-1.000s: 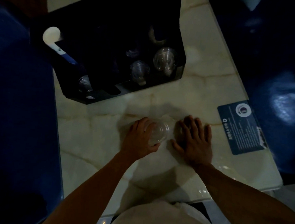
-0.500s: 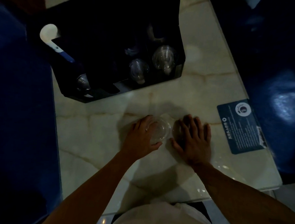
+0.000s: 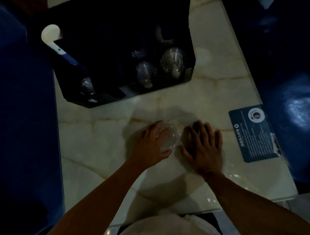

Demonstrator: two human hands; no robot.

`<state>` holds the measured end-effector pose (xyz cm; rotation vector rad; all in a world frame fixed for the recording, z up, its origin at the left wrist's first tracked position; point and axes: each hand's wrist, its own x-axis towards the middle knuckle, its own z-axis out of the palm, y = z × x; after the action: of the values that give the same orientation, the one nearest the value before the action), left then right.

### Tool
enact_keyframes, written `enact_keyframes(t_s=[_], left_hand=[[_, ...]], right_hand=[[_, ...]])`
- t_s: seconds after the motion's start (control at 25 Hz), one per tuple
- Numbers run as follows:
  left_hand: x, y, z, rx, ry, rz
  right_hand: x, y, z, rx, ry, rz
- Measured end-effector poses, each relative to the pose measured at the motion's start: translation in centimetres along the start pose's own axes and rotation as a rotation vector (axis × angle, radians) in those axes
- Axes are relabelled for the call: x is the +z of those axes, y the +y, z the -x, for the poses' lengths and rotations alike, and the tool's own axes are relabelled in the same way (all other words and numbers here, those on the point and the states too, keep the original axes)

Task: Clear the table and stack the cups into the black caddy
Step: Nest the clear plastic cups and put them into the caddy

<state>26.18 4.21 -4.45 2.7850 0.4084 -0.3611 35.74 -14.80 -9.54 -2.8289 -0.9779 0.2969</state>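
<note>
Cup: while your left hand [image 3: 150,146] wraps its fingers [image 3: 157,125] and thumb round the clear cup [image 3: 169,138], the cup stands on the desk [image 3: 100,141], near the middle, in front of the black caddy [image 3: 118,44].
Why held so: a side grip probably suits lifting it toward the caddy.
Right hand: your right hand [image 3: 205,146] lies just beside the cup, fingers [image 3: 200,128] straight and spread, clamping nothing; it may be bracing, though whether anything lies under it is too dark to tell.
Axis: the cup's long axis runs upright, mouth up.
Caddy: other clear cups [image 3: 171,62] stand inside, so nesting looks possible.
</note>
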Motion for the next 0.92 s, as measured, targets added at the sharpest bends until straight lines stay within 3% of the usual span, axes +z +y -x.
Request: enact_keyframes(t_s=[0.12, 0.48, 0.92], left_hand=[[0.1, -0.2, -0.1, 0.012, -0.035, -0.028], [-0.4, -0.4, -1.5, 0.067, 0.078, 0.011], [-1.3, -1.9, -0.4, 0.012, 0.068, 0.083]], right_hand=[[0.1, 0.1, -0.1, 0.003, -0.009, 0.007], [-0.1, 0.0, 0.0, 0.011, -0.02, -0.006], [-0.5, -0.1, 0.0, 0.007, -0.039, 0.019]])
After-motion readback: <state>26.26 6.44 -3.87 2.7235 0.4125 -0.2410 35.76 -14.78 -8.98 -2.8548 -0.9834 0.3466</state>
